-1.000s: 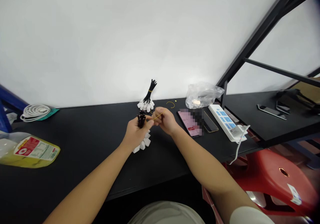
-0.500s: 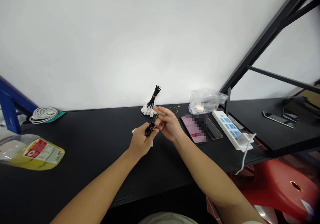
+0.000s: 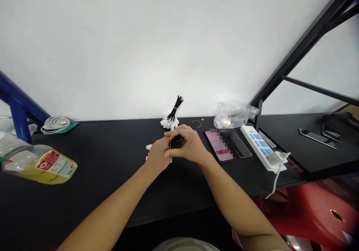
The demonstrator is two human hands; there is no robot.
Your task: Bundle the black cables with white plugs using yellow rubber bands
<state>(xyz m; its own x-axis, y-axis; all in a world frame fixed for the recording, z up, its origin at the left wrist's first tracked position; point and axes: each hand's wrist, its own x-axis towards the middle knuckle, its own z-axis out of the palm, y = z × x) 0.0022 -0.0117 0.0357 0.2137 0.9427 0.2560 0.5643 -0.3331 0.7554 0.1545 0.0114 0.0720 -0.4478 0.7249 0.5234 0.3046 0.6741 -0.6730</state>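
Note:
My left hand (image 3: pixel 159 154) is wrapped round a bundle of short black cables (image 3: pixel 177 140), whose dark ends point right and whose white blocks stick out past the fingers on the left. Fingers and thumb of my right hand (image 3: pixel 192 145) arch over those dark ends. A yellow rubber band (image 3: pixel 170 142) is stretched between the right fingertips and thumb, close against the left hand; whether it circles the whole bundle is hidden. Just behind, a second bundle (image 3: pixel 175 108) stands on its white blocks, a yellow band round its black stems.
Another yellow band (image 3: pixel 197 123) lies near the wall. To the right are a clear plastic bag (image 3: pixel 234 112), two phones (image 3: pixel 220 148) and a white power strip (image 3: pixel 260 146). An oil bottle (image 3: pixel 56 167) and coiled white cable (image 3: pixel 56 124) are left. A red stool (image 3: pixel 314 210) stands right.
My right hand has moved over the black ends of the held bundle. The band, pulled slantwise before, now stretches upright between its fingers and thumb. The view has shifted slightly.

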